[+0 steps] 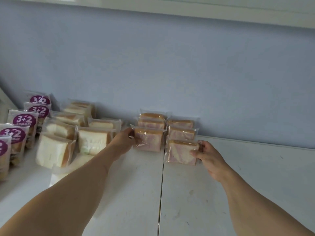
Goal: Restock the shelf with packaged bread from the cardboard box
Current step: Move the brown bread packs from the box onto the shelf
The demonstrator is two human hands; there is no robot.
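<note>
I have both hands out over the white shelf [187,193], each one on a clear-wrapped pack of pink-swirled bread at the middle of the frame. My left hand [123,139] has its fingers closed on the left edge of the left front pack [148,139], thumb side on the crinkled wrapper seam; my right hand [207,156] is clamped on the right edge of the right front pack [182,152], thumb across its face and fingers curled behind. Both packs stand upright, faces toward me, their long sides running across the frame, and each sits at the front of its own short row: two more pink packs [151,120] behind the left one and two [181,129] behind the right, backing up toward the blue rear wall [170,65]. The two front packs are just beside each other with a thin gap, roughly over the shelf's seam [161,193]. What matters for my next move is that each pack lies inward of its hand, so releasing means drawing each hand outward and back toward me. Left of centre the plain white bread packs [92,141] stand near my left forearm, and the purple-label "3+2" packs [20,128] fill the far left. The cardboard box is not in view.
</note>
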